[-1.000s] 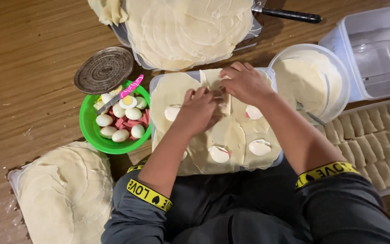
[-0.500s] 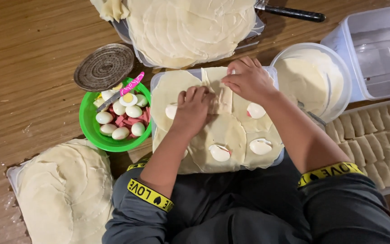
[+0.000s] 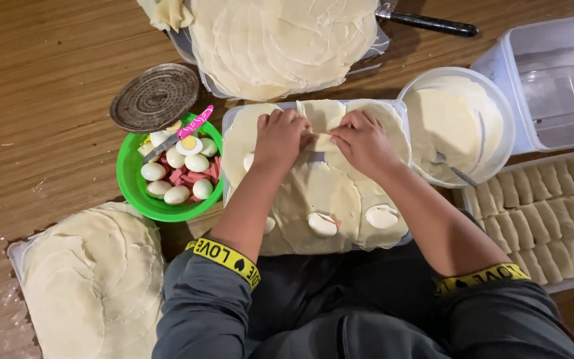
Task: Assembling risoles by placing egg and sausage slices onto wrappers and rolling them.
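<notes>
Head view: both hands' grip pinches a folded wrapper (image 3: pixel 322 141); green egg bowl (image 3: pixel 142 199) sits beside it.

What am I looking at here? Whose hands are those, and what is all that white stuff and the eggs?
The picture comes from a camera worn on a person's head, looking down, so those are that person's own hands. The left hand and right hand together pinch a thin round wrapper of pale dough, on a tray lined with more wrappers and halved boiled eggs. To the left, a green bowl holds more egg halves, pink sausage pieces and a pink-handled knife. Stacks of wrappers lie around. A white bowl holds pale paste, and a tray at the right holds finished rolls.
</notes>
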